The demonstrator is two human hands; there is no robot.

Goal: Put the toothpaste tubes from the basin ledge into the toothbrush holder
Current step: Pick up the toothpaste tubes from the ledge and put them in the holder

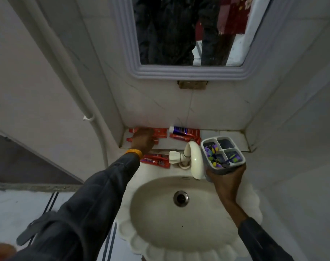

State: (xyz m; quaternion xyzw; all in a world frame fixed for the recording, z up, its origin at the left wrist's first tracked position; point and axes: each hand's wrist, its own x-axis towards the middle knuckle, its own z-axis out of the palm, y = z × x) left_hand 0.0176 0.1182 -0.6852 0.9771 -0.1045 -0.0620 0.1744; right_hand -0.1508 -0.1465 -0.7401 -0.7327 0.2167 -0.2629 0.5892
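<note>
- The left hand (143, 139) reaches out to the far left corner of the tiled ledge (226, 134) behind the basin and lies over a pair of red toothpaste tubes (160, 134); its fingers are turned down and hidden from where I stand, so I cannot tell whether they have closed on a tube or only rest on top.
- Those two red tubes lie flat, side by side, long axis running left to right along the wall, their caps poking out to the left of the hand.
- Just to their right on the same ledge lies a blue-and-white tube (181, 130) resting on another red tube (186, 136), also lengthwise along the wall.
- One more red tube (155, 160) lies nearer, on the rim of the white oval basin (160, 213), just below the left wrist and left of the white curved tap (195, 157).
- The right hand (225, 180) is clamped round the base of the grey four-compartment plastic toothbrush holder (207, 147), keeping it upright to the right of the tap, mouths facing up; coloured brushes fill some compartments.
- So the tubes lie left of the holder, with the tap between; I judge the left hand must carry a tube rightwards and tip it on end.
</note>
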